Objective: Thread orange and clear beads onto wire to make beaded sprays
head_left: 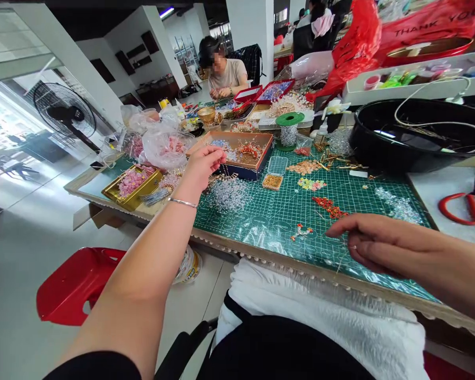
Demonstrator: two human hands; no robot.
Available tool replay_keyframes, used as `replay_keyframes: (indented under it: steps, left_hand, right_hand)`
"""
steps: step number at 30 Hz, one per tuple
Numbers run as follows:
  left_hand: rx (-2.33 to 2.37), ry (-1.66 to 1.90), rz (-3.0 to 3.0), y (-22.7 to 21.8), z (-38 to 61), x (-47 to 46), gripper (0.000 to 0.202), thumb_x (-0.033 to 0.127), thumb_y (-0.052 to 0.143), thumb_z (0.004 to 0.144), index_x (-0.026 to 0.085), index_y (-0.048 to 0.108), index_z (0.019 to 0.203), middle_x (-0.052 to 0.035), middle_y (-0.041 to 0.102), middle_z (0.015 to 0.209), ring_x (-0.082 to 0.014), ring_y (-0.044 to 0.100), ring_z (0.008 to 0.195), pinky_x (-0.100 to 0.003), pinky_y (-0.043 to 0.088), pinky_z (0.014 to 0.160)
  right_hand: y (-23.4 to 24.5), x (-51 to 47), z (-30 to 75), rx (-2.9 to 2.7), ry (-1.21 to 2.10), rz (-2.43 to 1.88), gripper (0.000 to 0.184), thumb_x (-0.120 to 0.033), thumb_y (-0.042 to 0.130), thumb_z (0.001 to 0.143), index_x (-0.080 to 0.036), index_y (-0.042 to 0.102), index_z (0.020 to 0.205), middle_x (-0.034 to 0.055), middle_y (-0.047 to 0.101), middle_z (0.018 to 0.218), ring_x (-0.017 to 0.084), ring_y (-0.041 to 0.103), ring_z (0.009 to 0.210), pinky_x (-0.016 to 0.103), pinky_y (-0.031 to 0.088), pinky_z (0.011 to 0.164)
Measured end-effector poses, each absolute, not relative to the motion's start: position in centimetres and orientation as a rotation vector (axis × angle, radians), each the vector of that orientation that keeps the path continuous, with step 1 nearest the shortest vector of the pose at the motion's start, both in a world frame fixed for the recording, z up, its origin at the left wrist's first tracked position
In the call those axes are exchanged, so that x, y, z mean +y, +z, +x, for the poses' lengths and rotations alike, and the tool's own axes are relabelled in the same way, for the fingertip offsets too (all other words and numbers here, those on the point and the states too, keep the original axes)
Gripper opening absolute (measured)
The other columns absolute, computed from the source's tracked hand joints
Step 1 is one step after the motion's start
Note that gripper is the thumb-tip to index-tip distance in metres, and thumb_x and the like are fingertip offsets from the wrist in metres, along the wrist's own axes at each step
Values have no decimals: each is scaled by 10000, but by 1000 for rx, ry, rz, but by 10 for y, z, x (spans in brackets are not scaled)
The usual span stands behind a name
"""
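Observation:
My left hand (203, 163) reaches out over the near edge of a brown cardboard box (237, 140) of beads, its fingers pinched together above the blue beads; what they pinch is too small to make out. My right hand (364, 240) hovers low over the green cutting mat (285, 211), fingers curled, pinching a thin wire (342, 253) that hangs down. A small red and white beaded piece (302, 230) lies on the mat just left of it. A red beaded strip (330, 207) lies a little farther back.
A pile of clear beads (227, 194), a gold tin (132, 186) of pink beads, a small clear box (274, 173) and a green-capped spool (288, 126) sit on the table. A black basin (419, 134) and red pliers (465, 207) are at right. A red stool (77, 285) stands left. Another person (224, 71) sits across.

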State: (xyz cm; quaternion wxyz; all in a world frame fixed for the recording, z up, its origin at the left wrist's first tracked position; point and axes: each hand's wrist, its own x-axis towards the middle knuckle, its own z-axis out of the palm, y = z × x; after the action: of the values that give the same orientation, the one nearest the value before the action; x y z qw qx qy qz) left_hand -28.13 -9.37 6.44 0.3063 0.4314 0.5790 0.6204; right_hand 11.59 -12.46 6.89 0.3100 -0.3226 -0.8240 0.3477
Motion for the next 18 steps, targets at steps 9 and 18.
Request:
replay_keyframes:
  steps: [9,18]
  left_hand:
    - [1496,1637,1139,87,-255,-98,51,141,676,849,183,647,844,-13,689,794,-126,673,783,-321,525,852]
    - [1094,1094,1074,65,-69,-181,145,248,782,815,153,672,809,-35,710,766,-147,691,678,-275,558,622]
  right_hand:
    - [41,-182,159,-2183,1480,-1153,305,-396,482,930,-375,679,698,36,680,584,229,657,479,321,558,422]
    - [55,-195,146,-2259,786,-785,258,-222,528,969,-361,701,1101,-19,797,931,187,767,781,269,619,667]
